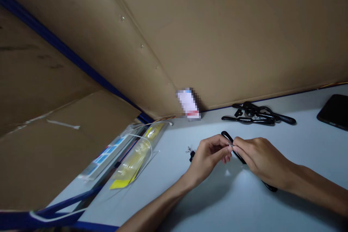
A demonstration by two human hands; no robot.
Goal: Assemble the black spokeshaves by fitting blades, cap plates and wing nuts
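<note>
My left hand (210, 154) and my right hand (258, 156) meet over the table, both closed in a pinch. Between their fingertips is a small shiny metal part (230, 145), too small to name. A black two-handled tool, apparently a spokeshave (227, 136), lies slanted on the table under my right hand, which hides its middle. Its lower handle end shows below my right wrist. Just left of my left hand are small silvery screws (188, 149) and a little black piece (192, 156), partly covered by the hand.
Several black spokeshave parts (261, 119) lie in a pile at the back. A black phone (334, 112) rests at the far right. A blurred white packet (189, 105) leans on the cardboard wall (244, 43). A yellow plastic bag (122, 184) and a power strip (108, 152) are at left.
</note>
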